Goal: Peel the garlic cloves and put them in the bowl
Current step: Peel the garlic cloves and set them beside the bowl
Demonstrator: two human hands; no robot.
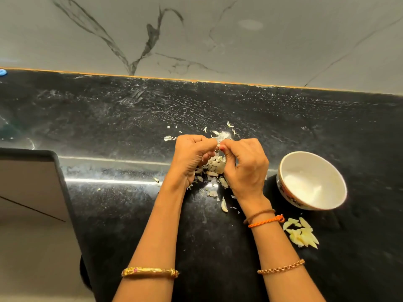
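Observation:
My left hand [190,159] and my right hand [246,168] meet above the black counter, fingertips pinching a small garlic clove [218,145] between them. Most of the clove is hidden by my fingers. Under the hands lies a heap of papery garlic skins [214,166]. A white bowl [285,164] with a patterned outside stands to the right of my right hand, tilted toward me; its inside looks pale and blurred. A pile of yellowish peeled cloves [302,234] lies on the counter in front of the bowl. One loose clove [224,205] lies near my right wrist.
More skin flakes [229,127] are scattered behind the hands. The black stone counter [130,118] runs back to a marble wall [196,40]. A sink or tray edge [58,171] sits at the left. A blue object [3,72] peeks in at the far left.

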